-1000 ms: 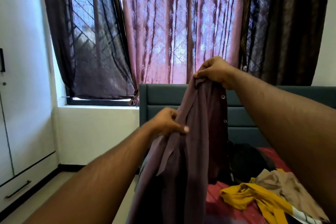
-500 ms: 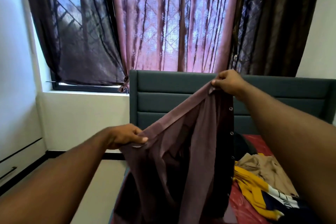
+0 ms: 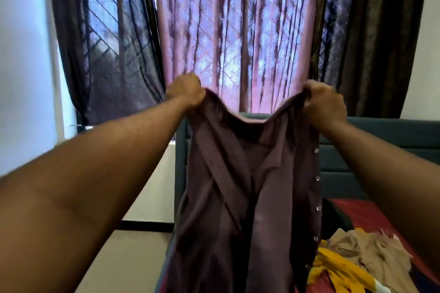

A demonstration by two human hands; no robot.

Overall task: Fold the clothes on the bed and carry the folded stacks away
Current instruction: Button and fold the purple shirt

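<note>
Maroon cloth fills the middle of the view – a button-up shirt held up in the air by its top edge, hanging down in front of the bed. The left hand grips one upper corner in a closed fist, and the right hand grips the other the same way, fingers curled tight round the fabric. The two hands are apart at about the same height, so the top edge sags between them and the body of the shirt drops straight, with its row of buttons running down the right side. Holding it this way likely lets the shirt hang flat so it can be squared up before folding. On the red sheet to the right lie more unfolded clothes – a yellow garment and a beige one – so most of the pile looks not yet done
</note>
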